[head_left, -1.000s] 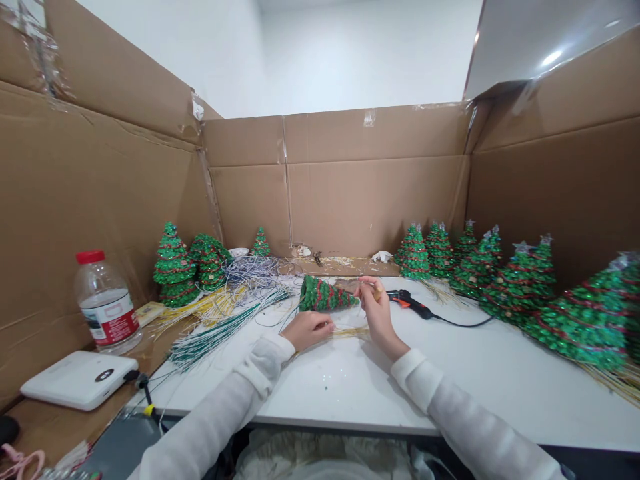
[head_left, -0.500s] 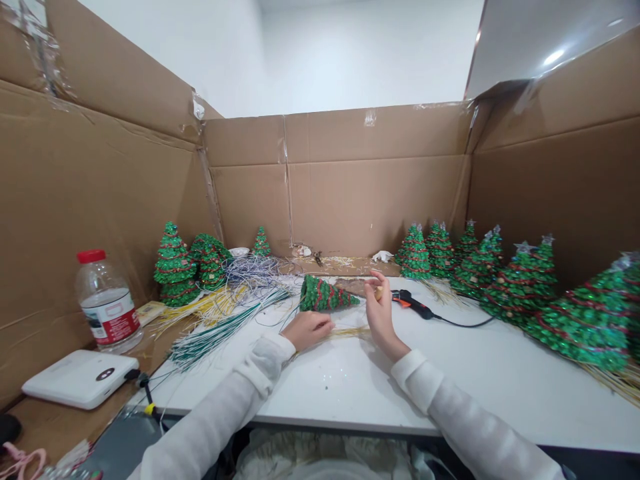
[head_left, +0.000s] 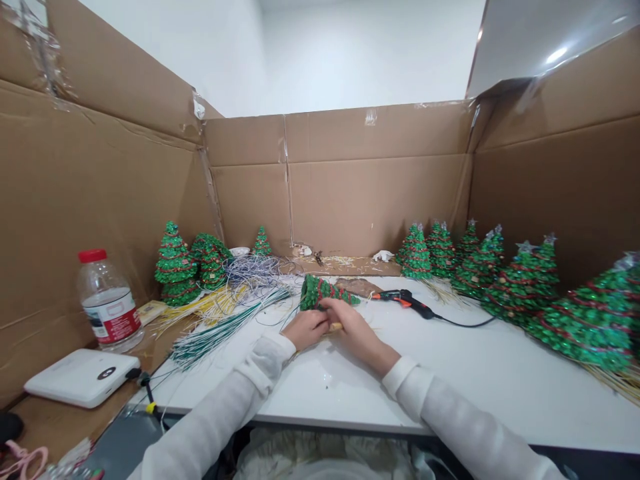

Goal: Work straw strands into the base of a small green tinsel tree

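Right hand (head_left: 356, 330) has swung left to grip a green sequined cone tree (head_left: 323, 292), left hand (head_left: 310, 329) curled just under it, contact unclear, both left of a black-and-orange glue gun (head_left: 406, 299).

A person's left hand (head_left: 307, 328) and right hand (head_left: 353, 325) meet at a cone tree (head_left: 320, 292), which lies on its side at the middle of a work table (head_left: 475, 380). Bundles of wire (head_left: 220, 330) spread across the table just left of the hands. Farther left, a plastic water bottle (head_left: 109, 303) and a flat power bank (head_left: 83, 378) rest on a cardboard sheet (head_left: 165, 357). A hot glue gun (head_left: 403, 301) lies to the right of the hands, behind them. A row of finished trees (head_left: 520, 293) runs along the right side, and a cluster of trees (head_left: 175, 267) stands at back left. Cardboard walls (head_left: 375, 200) enclose the table on three sides.
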Motion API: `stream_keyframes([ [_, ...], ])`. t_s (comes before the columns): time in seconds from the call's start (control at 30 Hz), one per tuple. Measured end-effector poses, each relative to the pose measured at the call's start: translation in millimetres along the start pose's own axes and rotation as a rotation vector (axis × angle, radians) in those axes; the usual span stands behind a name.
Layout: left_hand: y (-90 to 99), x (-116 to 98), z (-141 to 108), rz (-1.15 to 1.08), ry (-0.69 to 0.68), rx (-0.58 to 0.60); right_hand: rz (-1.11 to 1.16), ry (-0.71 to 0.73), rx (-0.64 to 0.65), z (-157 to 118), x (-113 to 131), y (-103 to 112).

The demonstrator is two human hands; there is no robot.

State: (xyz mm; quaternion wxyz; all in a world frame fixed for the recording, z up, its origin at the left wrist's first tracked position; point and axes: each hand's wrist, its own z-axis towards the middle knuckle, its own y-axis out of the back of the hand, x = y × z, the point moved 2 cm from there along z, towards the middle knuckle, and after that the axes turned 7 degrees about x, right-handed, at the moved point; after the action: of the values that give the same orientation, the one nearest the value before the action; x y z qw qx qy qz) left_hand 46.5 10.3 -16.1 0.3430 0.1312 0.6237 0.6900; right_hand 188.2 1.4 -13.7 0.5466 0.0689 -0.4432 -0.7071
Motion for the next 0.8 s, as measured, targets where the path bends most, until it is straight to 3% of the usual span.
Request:
stream_keyframes([
  [0.2, -3.2, 3.8, 1.9, -0.037, 0.003, 0.001, -0.014, -0.080, 0.121, -1.1, 7.1, 0.5],
  [0.53, -1.1, 5.9, 1.7, -0.031, 0.082, -0.069, -0.045, -0.198, 0.144, -0.8, 1.4, 2.3],
  [0.8, 4.1, -0.1, 0.3, -0.067, 0.072, -0.108, -0.239, -0.274, 0.123, -0.2, 4.3, 5.8],
])
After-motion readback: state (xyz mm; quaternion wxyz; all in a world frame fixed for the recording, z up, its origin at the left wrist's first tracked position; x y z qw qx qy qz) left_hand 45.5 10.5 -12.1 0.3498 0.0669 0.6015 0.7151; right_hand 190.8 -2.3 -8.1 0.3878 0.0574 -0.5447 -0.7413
